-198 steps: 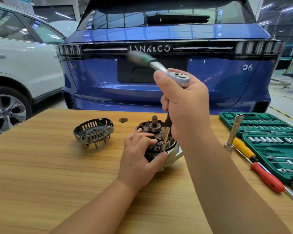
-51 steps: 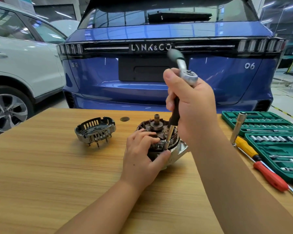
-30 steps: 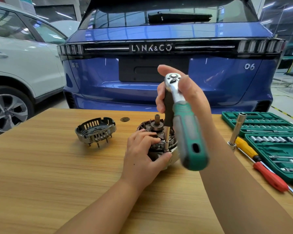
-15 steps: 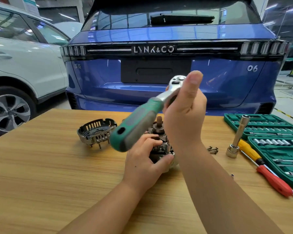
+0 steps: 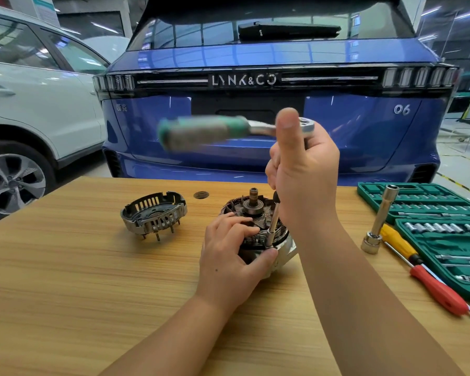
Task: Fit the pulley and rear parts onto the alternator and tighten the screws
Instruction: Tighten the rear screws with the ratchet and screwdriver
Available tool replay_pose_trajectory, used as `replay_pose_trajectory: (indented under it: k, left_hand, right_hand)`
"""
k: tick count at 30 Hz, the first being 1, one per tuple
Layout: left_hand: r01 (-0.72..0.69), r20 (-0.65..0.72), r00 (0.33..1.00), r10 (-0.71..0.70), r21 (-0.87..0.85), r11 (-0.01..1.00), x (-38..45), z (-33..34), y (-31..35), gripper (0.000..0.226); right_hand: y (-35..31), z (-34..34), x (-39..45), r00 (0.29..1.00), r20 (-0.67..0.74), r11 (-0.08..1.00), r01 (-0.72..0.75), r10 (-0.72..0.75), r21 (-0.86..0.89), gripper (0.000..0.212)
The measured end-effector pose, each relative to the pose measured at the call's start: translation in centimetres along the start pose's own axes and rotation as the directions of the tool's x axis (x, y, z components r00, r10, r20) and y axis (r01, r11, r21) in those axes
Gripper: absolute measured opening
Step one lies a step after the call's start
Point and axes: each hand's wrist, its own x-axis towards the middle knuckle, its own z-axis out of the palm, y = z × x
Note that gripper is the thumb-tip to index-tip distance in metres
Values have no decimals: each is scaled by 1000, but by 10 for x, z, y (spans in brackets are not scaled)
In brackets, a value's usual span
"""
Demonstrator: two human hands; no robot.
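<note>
The alternator (image 5: pixel 255 213) stands on the wooden table (image 5: pixel 65 280) with its shaft and bearing pointing up and its copper windings bare. My left hand (image 5: pixel 234 256) grips its near side. My right hand (image 5: pixel 301 180) holds the head of a ratchet wrench (image 5: pixel 209 132); the blurred green handle points left. A slim extension bar (image 5: pixel 273 223) runs down from that hand to a socket at the alternator's front rim. The screw under the socket is hidden. The slotted rear cover (image 5: pixel 154 213) lies apart on the table, left of the alternator.
A green socket set case (image 5: pixel 429 213) lies open at the right edge. Beside it stands a long socket (image 5: pixel 377 221) and lies a red and yellow screwdriver (image 5: pixel 418 270). A blue car (image 5: pixel 255 104) and a white car (image 5: pixel 25 104) stand beyond the table's far edge.
The ratchet handle has kept sweeping around the extension bar, from pointing toward me, past my left, to lying level and pointing left. My left hand has stayed on the alternator.
</note>
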Motion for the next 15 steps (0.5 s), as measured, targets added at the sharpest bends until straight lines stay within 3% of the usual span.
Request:
replay_pose_trajectory:
  k: [4,6,10,15]
  left_hand:
    - [-12,2,1000,12,2,1000,-1,-1,-1,49]
    - [-10,9,1000,10,3,1000,0,-1,-2,50]
    - [-22,2,1000,22,1,1000,1,0,-3,50]
    - [-40,9,999,40,-6,999,1,-1,-6,48]
  right_hand:
    - [1,-4,9,985,-79,985,-162,157,-63,18]
    - [1,-11,13,969,53,969,-245,243,34,10]
    - [4,-18,11,901,361,910,-338,240,239,24]
    - [9,-14,6,896,409,917,-298,173,266,28]
